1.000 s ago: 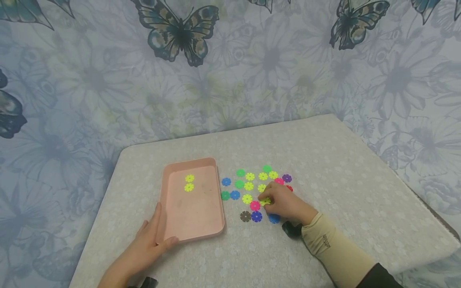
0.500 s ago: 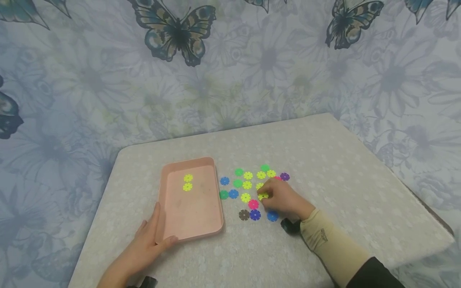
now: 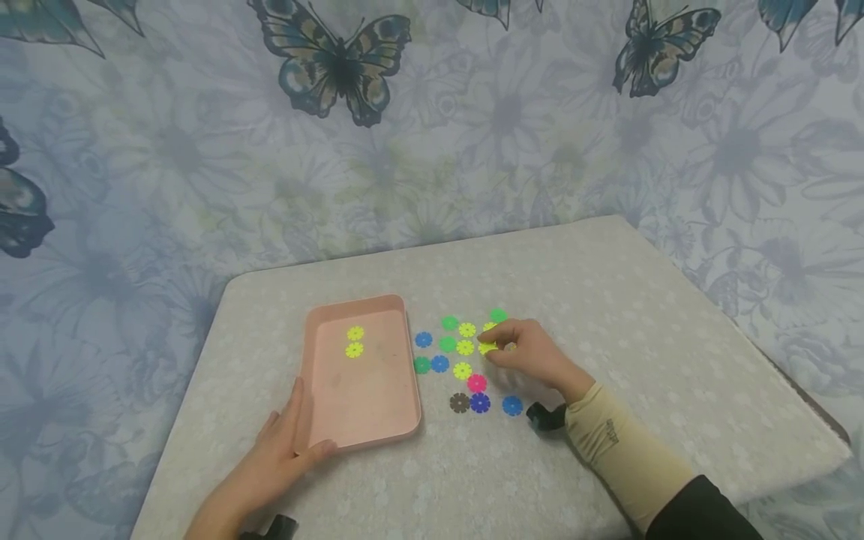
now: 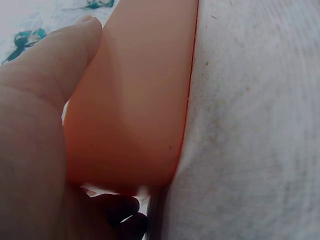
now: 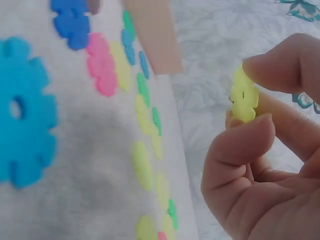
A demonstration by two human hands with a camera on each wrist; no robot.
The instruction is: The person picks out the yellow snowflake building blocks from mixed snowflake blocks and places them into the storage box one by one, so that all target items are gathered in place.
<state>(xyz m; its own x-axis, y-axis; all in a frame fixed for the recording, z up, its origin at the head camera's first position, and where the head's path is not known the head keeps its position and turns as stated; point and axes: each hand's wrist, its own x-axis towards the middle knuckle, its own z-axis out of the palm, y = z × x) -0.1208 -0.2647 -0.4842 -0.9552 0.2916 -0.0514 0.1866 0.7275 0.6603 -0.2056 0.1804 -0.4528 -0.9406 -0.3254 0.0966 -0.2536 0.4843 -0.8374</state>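
My right hand (image 3: 536,356) pinches a yellow snowflake disc (image 5: 243,95) between thumb and fingertips, lifted off the table to the right of the tray. Several more notched discs lie below and left of it, among them a pink disc (image 3: 477,383), a brown disc (image 3: 460,403) and a light blue disc (image 3: 512,406). My left hand (image 3: 273,454) grips the near left corner of a pink tray (image 3: 364,401), thumb at the near rim and fingers along the left side. Two yellow discs (image 3: 354,350) lie inside the tray. Behind my right hand some discs are hidden.
Green discs (image 3: 449,322) and blue discs (image 3: 439,364) lie close to the tray's right side. A pale patterned cloth covers the table (image 3: 641,322). Behind it stands a wall (image 3: 432,150) with butterfly and flower prints.
My right hand has risen from among the discs with the yellow disc and moved slightly toward the far side, uncovering the light blue disc. The left hand stays at the tray corner.
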